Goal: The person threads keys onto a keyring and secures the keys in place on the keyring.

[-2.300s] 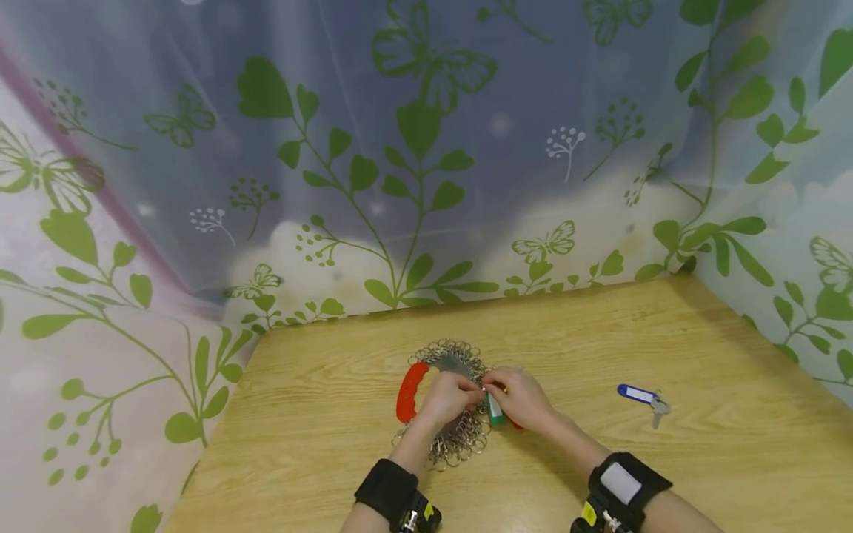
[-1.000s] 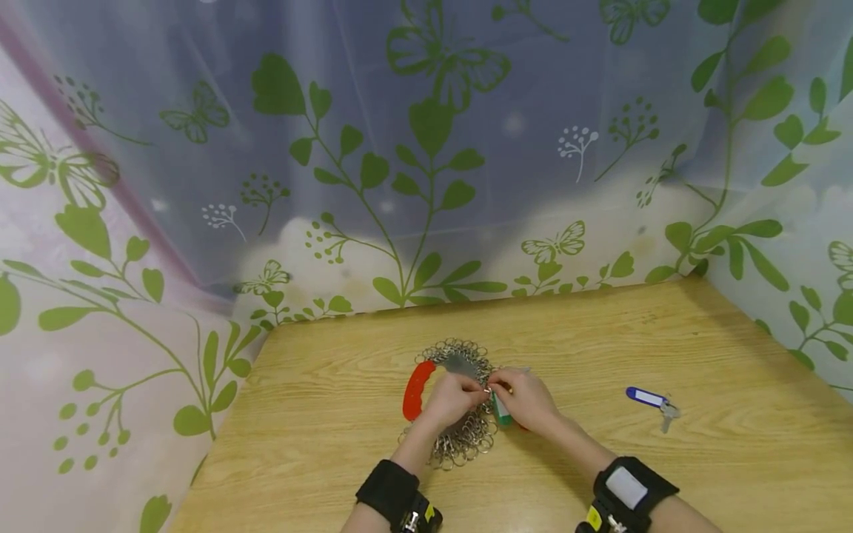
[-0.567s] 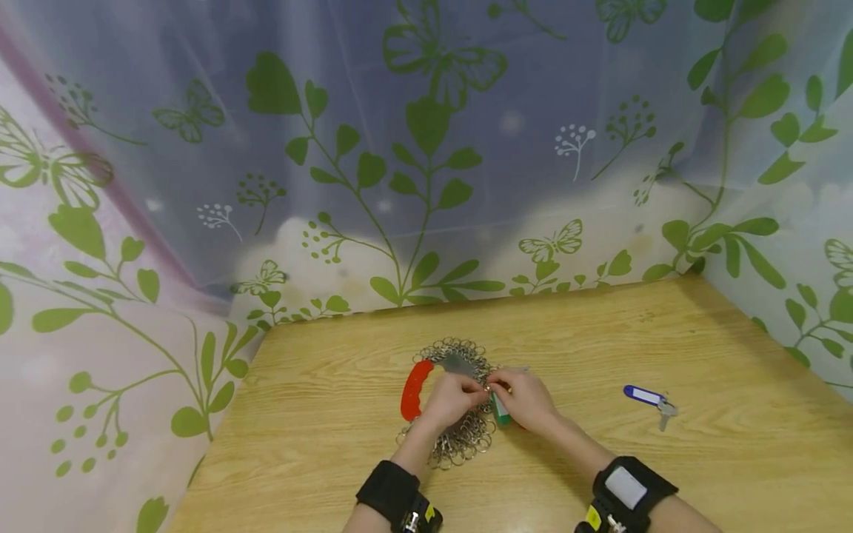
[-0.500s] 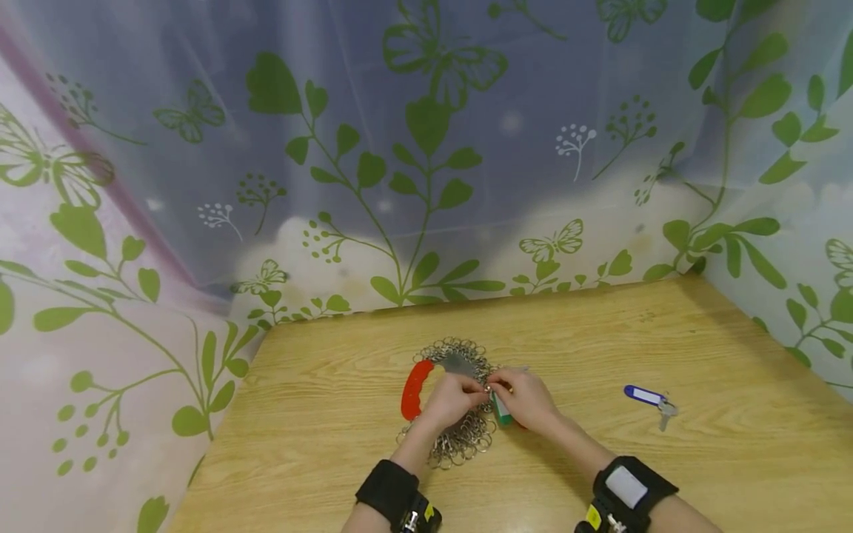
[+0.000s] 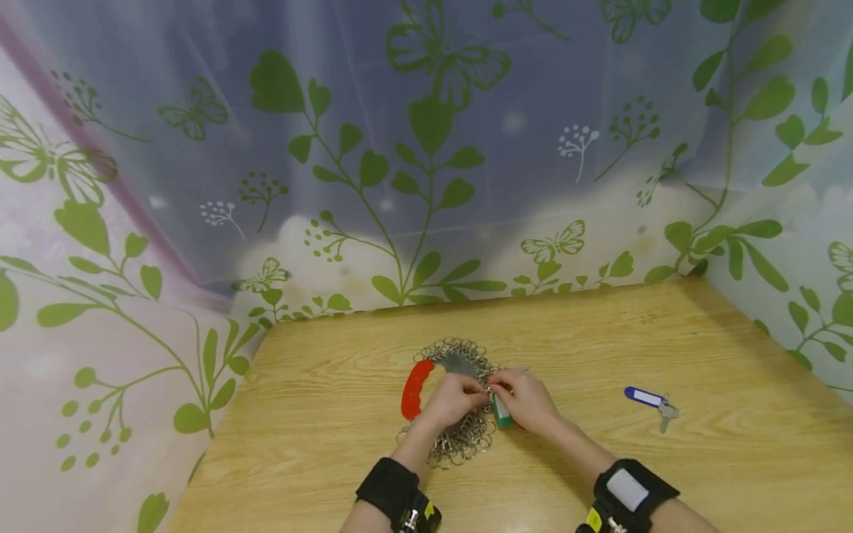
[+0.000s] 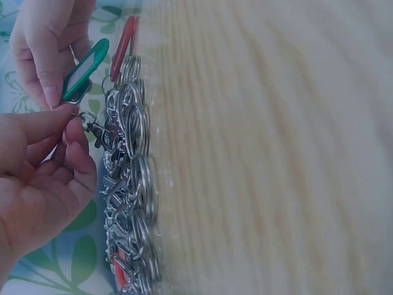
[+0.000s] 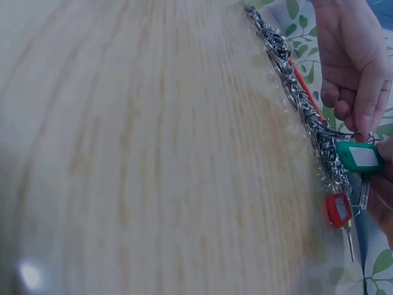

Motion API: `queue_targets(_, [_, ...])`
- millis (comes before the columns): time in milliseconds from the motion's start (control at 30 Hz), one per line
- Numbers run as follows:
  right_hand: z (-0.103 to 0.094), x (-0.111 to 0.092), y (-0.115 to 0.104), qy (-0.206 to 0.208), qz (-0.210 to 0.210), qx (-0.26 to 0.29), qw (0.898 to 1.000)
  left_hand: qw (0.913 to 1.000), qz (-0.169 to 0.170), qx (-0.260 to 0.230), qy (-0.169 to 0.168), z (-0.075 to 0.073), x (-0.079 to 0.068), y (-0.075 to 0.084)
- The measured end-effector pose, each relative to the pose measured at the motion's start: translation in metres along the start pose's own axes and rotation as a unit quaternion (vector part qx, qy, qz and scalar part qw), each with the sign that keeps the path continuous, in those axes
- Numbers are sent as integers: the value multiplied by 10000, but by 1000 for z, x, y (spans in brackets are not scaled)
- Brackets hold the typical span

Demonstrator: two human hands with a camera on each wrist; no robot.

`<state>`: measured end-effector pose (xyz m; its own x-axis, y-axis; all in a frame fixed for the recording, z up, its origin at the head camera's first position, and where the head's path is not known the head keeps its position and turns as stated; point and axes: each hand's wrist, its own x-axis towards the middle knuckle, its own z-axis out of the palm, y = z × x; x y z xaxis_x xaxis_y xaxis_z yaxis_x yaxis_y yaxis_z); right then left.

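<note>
My left hand (image 5: 455,400) and right hand (image 5: 523,398) meet fingertip to fingertip at the right side of a heap of metal key rings (image 5: 463,443). In the left wrist view, my left thumb and forefinger pinch a thin metal ring (image 6: 88,118) linked to a clasp on the heap. My right hand holds a green key tag (image 6: 86,69) with a white label, its wire loop close to the left fingertips. Keys (image 7: 365,192) hang below the green key tag (image 7: 360,157) in the right wrist view. My fingers partly hide the joint between ring and loop.
A red wavy-edged handle (image 5: 416,390) lies at the heap's left. Beside the heap is a red key tag (image 7: 338,210). Farther right on the wooden table (image 5: 320,414) lies a blue key tag (image 5: 645,397) with a key (image 5: 666,414). Patterned curtains (image 5: 333,148) surround the table.
The head view shifts slightly. Both hands stay together at the heap, with only small finger movements. The bit of red by my right hand is now hidden in the head view.
</note>
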<state>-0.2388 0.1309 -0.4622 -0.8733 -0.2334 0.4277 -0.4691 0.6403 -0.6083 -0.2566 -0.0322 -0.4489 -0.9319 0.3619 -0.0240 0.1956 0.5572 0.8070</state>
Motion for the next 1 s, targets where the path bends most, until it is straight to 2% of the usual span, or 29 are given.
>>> queue_targets(167, [1,0,0,24,54,-70,10000,10000,-34,-30,-26,-1,-2,4])
queue_targets(433, [3,-1,1,97,-455,-409,9981,9991,-283,-147,284,1,-1,6])
queue_targets(567, [4,-1,1,162,-466,-617,9969,9987,-362,-238,266,3,0,5])
queue_targets(800, [4,0,1,87,81,-528,9985,10000,-70,-17,50,3,0,2])
queue_targets(900, [3,1,0,88,89,-461,9989,9997,26,138,195,3,1,0])
queue_targets(1000, [4,2,-1,135,26,-464,9988,9977,255,407,484,3,1,1])
